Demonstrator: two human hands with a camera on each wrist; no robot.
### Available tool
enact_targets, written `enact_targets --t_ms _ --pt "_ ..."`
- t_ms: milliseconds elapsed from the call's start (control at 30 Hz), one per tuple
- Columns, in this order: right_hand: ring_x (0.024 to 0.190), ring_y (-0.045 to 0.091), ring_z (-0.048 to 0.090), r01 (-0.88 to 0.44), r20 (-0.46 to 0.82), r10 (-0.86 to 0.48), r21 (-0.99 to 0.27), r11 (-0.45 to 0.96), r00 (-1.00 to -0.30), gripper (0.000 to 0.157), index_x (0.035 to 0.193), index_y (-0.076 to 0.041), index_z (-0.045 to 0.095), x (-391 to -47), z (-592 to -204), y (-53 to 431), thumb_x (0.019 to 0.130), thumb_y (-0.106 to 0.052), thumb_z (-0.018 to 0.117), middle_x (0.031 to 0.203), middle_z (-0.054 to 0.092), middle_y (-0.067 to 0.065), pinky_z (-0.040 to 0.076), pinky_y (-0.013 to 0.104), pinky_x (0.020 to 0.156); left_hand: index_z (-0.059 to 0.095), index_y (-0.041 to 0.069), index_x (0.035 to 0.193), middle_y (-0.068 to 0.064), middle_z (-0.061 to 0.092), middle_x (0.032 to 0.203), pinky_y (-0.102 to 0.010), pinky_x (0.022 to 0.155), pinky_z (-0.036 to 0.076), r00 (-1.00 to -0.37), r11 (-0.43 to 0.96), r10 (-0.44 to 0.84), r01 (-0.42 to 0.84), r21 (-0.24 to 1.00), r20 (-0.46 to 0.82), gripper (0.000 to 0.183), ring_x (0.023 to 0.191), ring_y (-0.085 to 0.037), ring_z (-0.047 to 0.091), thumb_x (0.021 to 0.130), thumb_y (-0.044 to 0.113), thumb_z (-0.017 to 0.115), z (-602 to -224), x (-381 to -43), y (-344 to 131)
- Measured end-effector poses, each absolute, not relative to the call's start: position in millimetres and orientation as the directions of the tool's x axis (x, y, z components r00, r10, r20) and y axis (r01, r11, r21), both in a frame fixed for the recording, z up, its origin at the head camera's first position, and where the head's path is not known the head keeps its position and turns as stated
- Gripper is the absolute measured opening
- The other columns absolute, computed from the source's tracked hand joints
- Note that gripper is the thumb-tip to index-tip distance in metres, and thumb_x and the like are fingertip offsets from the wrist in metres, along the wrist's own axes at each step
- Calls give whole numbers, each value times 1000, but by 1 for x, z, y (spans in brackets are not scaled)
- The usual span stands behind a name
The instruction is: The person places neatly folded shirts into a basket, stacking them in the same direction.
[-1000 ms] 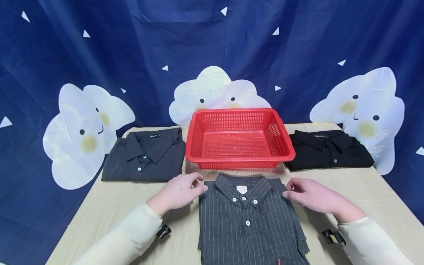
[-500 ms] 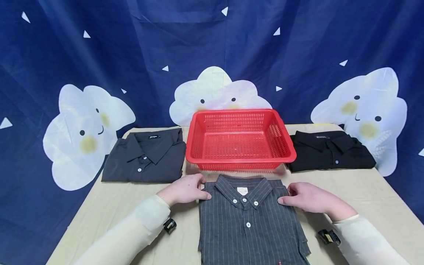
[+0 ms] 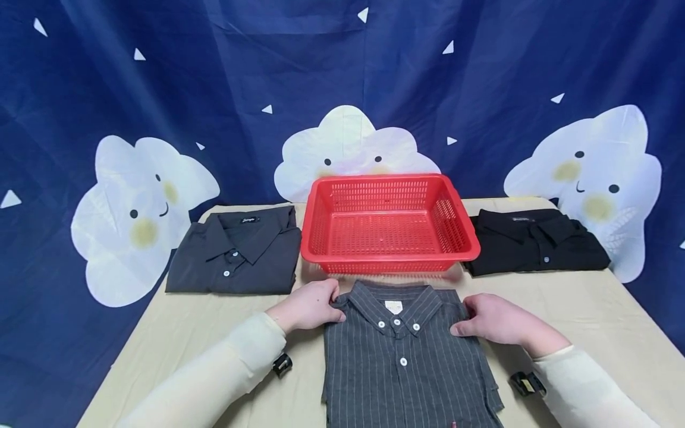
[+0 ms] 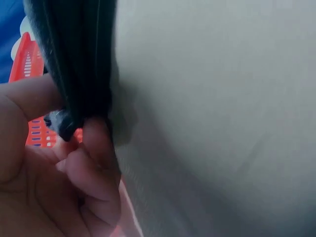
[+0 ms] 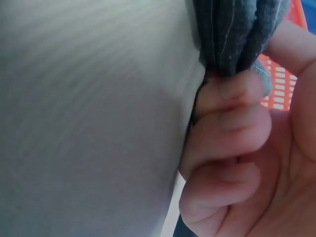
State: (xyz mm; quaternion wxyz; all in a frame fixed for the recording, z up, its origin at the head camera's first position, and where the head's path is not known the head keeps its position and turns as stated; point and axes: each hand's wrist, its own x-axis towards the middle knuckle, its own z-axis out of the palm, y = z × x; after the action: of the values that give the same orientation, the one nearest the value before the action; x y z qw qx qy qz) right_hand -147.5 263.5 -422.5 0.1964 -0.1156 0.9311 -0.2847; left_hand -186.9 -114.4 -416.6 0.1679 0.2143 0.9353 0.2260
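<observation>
Fingers (image 5: 227, 131) pinch shirt (image 3: 369, 368); beige tablecloth (image 3: 583, 309), blue backdrop (image 3: 316, 65).

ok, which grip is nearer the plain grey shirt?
Left. The left grip pinches the left edge of the striped shirt, close beside the plain grey shirt; the right grip pinches the opposite edge, clearly farther away.

Beyond the grip stands a red perforated basket (image 3: 389, 259). A folded dark grey shirt (image 3: 233, 246) lies forward and left of the grip, a folded black shirt (image 3: 535, 245) forward and right. Farthest off hangs a blue cloud-printed curtain (image 3: 310, 65). Beneath: beige surface (image 3: 578, 303).
</observation>
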Motion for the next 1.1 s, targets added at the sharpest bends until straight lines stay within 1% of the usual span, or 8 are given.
enact_targets --t_ms 200,333,500,633,733,833,933,1100 --pt "76 15 55 -156 -272 -389 -609 778 -880 33 103 -6 68 -145 -421 261 83 -29 81 82 64 -5 48 39 73 49 11 91 1 47 72 -30 62 39 -876 736 447 245 631 -180 35 63 -14 47 84 23 81 -421 -183 -118" --pt "83 16 57 -162 -258 -393 -619 769 -883 33 107 -5 65 -142 -418 261 86 -27 80 87 64 -4 49 42 79 48 9 97 -2 49 74 -30 63 45 -893 628 412 134 767 -180 34 63 -13 52 86 21 78 -425 -180 -123" --pt "79 18 53 -171 -223 -369 -600 781 -902 26 97 -8 61 -136 -416 261 87 -24 78 80 56 -2 46 40 74 44 1 105 -9 57 84 -36 64 58 -871 365 405 -124 923 -277 36 70 -15 64 90 15 74 -428 -175 -126" --pt "75 17 51 -184 -197 -371 -608 773 -908 25 93 -9 57 -132 -413 261 89 -24 77 75 52 -2 42 37 69 40 -3 119 -11 63 94 -38 73 59 -833 200 430 -288 937 -348 40 77 -17 68 95 14 67 -430 -172 -131" --pt "74 17 53 -160 -206 -376 -651 742 -904 25 96 -8 56 -131 -411 262 92 -25 74 76 53 -1 43 36 68 43 -6 125 -11 67 100 -40 79 58 -790 122 485 -364 924 -375 40 83 -18 69 97 13 64 -432 -170 -138" --pt "73 20 58 -89 -244 -389 -740 667 -888 25 101 -5 55 -130 -411 262 94 -22 71 80 57 3 49 36 64 52 -6 124 -10 71 101 -40 81 58 -737 101 558 -396 913 -382 34 87 -19 71 98 14 62 -435 -167 -145" --pt "71 25 61 21 -299 -400 -823 568 -866 24 104 -1 53 -130 -412 264 96 -17 69 83 60 8 54 38 60 61 -2 119 -9 73 97 -37 76 58 -705 135 592 -391 910 -391 28 85 -18 70 98 16 63 -435 -163 -148" --pt "76 27 65 135 -357 -403 -865 483 -843 29 109 4 51 -128 -415 270 96 -16 68 86 61 12 58 43 63 62 -2 117 -12 74 95 -35 68 58 -672 233 621 -332 914 -403 29 82 -19 70 97 19 64 -427 -154 -149"
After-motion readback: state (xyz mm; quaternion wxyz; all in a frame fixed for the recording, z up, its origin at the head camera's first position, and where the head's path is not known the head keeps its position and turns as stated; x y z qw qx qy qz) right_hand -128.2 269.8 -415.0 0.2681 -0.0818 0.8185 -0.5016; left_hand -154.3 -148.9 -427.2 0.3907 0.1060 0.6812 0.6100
